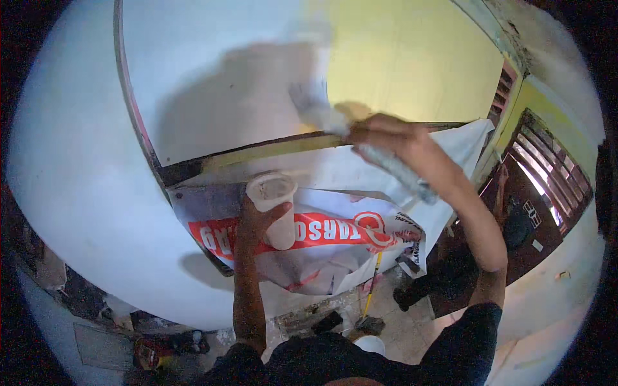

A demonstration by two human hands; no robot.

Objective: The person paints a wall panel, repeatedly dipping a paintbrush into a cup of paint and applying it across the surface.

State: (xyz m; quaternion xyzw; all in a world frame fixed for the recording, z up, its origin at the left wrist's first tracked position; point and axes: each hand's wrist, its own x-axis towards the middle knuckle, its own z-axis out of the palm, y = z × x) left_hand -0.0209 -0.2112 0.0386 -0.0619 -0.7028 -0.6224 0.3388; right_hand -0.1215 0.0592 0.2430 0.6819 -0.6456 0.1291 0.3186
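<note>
My left hand [252, 222] is wrapped round a tall white plastic cup [281, 226], held upright in front of a hanging banner. Whitish residue shows inside its rim. Higher and to the right, my right hand [389, 136] grips a paintbrush [314, 110], blurred by motion. Its head points up and left, at the border between the whitish part and the yellow part [412, 61] of the wall panel [212, 90]. Whether the bristles touch the panel I cannot tell. A pale, greyish length, perhaps the handle, runs below my right hand.
Under the panel's dark lower trim hangs a white and red banner [328, 248], creased at its right. A person in dark clothing [450, 260] stands at the right by a brown door [550, 186]. Below are a yellow pole [372, 286] and a white bucket [370, 345].
</note>
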